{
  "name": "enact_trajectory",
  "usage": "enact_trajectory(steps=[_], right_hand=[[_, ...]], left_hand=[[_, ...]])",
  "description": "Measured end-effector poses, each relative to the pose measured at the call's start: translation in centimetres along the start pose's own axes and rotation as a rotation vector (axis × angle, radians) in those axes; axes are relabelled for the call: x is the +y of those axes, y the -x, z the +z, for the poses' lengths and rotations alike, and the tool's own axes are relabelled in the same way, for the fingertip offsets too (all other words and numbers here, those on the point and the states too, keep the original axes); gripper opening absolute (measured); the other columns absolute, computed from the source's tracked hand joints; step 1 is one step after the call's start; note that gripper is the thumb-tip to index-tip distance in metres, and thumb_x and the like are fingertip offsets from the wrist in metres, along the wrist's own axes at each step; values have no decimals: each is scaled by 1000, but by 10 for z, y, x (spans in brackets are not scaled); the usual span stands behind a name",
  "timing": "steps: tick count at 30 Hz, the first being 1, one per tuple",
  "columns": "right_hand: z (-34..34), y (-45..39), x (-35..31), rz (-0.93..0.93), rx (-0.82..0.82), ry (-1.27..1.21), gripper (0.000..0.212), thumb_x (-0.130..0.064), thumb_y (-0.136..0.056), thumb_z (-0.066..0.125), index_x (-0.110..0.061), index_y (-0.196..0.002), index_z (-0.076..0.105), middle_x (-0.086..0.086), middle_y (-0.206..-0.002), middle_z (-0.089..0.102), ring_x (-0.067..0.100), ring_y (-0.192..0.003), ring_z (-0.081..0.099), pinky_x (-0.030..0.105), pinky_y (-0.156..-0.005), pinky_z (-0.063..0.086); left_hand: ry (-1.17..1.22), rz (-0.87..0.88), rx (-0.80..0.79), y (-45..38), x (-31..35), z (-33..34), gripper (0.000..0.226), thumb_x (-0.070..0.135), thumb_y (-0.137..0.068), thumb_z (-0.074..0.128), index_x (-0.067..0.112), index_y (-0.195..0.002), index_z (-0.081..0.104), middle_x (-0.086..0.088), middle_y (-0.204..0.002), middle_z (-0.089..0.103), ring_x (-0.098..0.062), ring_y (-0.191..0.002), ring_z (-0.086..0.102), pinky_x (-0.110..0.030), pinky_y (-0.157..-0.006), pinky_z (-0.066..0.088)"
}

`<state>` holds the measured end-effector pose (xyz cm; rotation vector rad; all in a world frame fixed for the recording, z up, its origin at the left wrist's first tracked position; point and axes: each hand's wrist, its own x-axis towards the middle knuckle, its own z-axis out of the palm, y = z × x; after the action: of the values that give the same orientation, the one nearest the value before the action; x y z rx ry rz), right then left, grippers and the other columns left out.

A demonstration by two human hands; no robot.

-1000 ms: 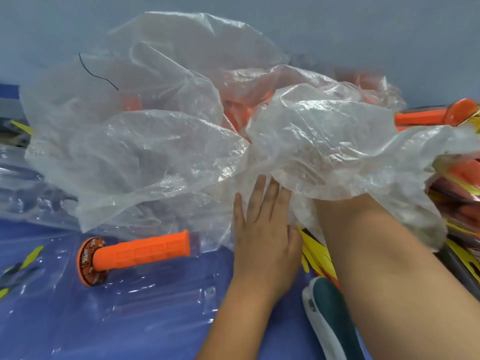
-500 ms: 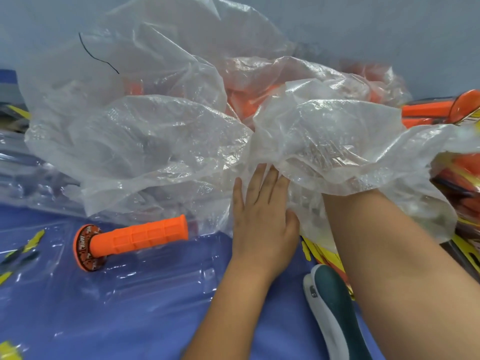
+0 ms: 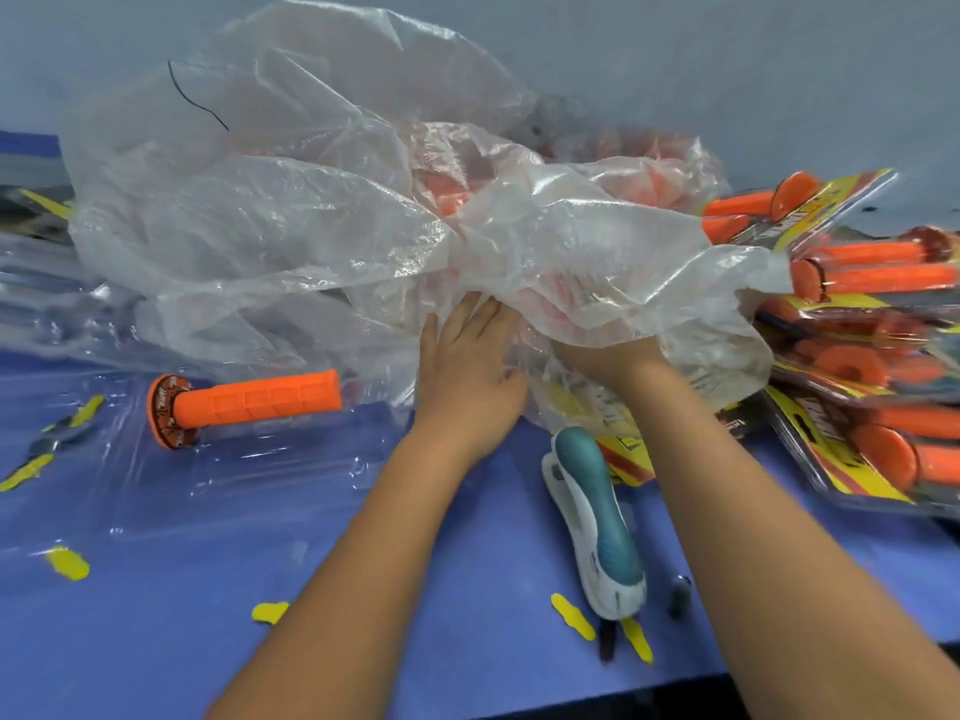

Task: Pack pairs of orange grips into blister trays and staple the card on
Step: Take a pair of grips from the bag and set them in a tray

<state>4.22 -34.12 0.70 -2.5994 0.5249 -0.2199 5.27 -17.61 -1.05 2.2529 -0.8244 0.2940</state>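
Under the bag's front fold, right hand (image 3: 610, 356) is buried past the knuckles in the clear plastic bag (image 3: 291, 226); fingers hidden, so I cannot tell whether they grip a grip or nothing. Left hand (image 3: 467, 371) lies flat and spread on the film beside it, fingers (image 3: 467, 314) extended, holding nothing, pinning the bag down. One orange grip (image 3: 254, 402) sits in the clear blister tray (image 3: 218, 475) on the blue table (image 3: 467, 589), well left of both hands; its partner slot looks unfilled. More grips show orange through the bag. Stapler (image 3: 592, 517) lies between the forearms, close under the right one. Finished packs (image 3: 862, 444) stacked at right, touching the bag's edge. Risks, as I judge them: drawing the right hand out could drag the loose film across the light tray and roll the seated grip out; the forearm could knock the stapler; a tugged bag might spill grips or shift the stack.
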Motion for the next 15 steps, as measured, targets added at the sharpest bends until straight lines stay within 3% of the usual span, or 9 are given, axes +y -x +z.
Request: enact_trajectory(steps=[2, 4, 6, 7, 9, 11, 13, 15], right_hand=[[-3, 13, -6, 15, 114, -76, 61, -58, -73, 53, -32, -128, 57, -1, -133, 60, 22, -123, 53, 31, -99, 42], [-7, 30, -9, 135, 244, -286, 46, -42, -61, 60, -20, -100, 68, -3, -93, 71, 17, -88, 65, 17, -68, 46], [-11, 47, -12, 136, 347, -446, 33, -30, -62, 68, -7, -85, 61, -2, -65, 58, 13, -56, 53, 13, -44, 36], [-14, 56, -13, 124, 377, -430, 31, -26, -64, 69, -5, -83, 57, 0, -61, 50, 13, -50, 44, 18, -41, 32], [-20, 77, -20, 73, 378, -369, 22, -21, -67, 68, -6, -75, 54, 2, -61, 43, 17, -49, 35, 24, -44, 29], [-22, 98, -30, -7, 383, -263, 17, -19, -72, 67, -10, -69, 53, 3, -70, 47, 19, -57, 39, 28, -53, 29], [-18, 115, -41, -72, 457, -204, 7, -14, -78, 65, -14, -79, 58, 3, -89, 51, 19, -73, 44, 23, -63, 27], [-10, 130, -55, -111, 521, -249, 8, -9, -80, 62, -11, -88, 62, 3, -98, 53, 19, -79, 46, 22, -65, 27]], left_hand=[[85, -9, 4, 4, 4, -8, 70, 6, -81, 56, 25, -146, 39, 7, -153, 35, -11, -146, 13, -37, -118, -1], [183, -24, 6, 10, 8, -18, 70, -2, -78, 53, 23, -143, 43, 3, -153, 36, -10, -145, 14, -39, -120, 4], [271, -32, 19, 16, 12, -29, 68, -5, -79, 50, 25, -140, 49, 3, -151, 39, -4, -139, 16, -41, -120, 9], [304, -25, 23, 20, 13, -36, 64, -6, -80, 49, 26, -136, 54, 7, -147, 42, -2, -136, 20, -36, -120, 12], [348, -5, 15, 29, 11, -50, 55, -6, -82, 47, 25, -124, 64, 22, -134, 48, 1, -135, 28, -15, -113, 18], [345, 1, 16, 42, 4, -69, 45, -3, -84, 47, 23, -113, 70, 17, -131, 55, 0, -132, 36, -3, -104, 20], [231, -20, 64, 57, -11, -87, 39, 11, -83, 44, 19, -108, 72, 5, -132, 59, -10, -132, 42, -20, -112, 26], [-3, -104, 81, 67, -32, -106, 47, 25, -78, 39, 20, -112, 71, -2, -135, 58, -21, -135, 40, -41, -114, 27]])
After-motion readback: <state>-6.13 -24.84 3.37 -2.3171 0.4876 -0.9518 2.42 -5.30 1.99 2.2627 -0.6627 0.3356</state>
